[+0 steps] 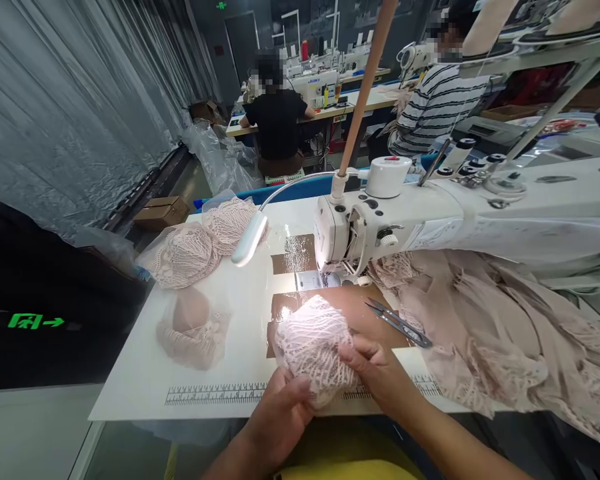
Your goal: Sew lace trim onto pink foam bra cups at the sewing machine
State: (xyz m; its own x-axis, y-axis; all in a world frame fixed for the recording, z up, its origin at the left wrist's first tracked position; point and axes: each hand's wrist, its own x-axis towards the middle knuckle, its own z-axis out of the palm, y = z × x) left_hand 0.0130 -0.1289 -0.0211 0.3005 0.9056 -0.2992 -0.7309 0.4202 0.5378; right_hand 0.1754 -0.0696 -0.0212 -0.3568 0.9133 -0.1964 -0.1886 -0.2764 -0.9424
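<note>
Between my two hands is a pale pink lace bra cup (316, 343), held near the front edge of the sewing table (130, 380). My left hand (286, 407) grips its lower left edge, thumb on top. My right hand (373, 370) pinches its right edge between thumb and fingers. The needle area of a white sewing machine (337, 233) is just beyond the cup. Thread snips (399, 323) lie to the right of it on a brown patch of the table. A printed ruler strip (215, 393) runs along the front edge, partly hidden by my hands.
More lace cups (187, 253) sit at the back left, and a sheer cup piece (195, 330) lies nearer. A lamp (250, 240) arches over the table. Pink lace fabric (460, 313) is heaped at the right. Two people work at machines ahead; a cardboard box (161, 212) stands beyond.
</note>
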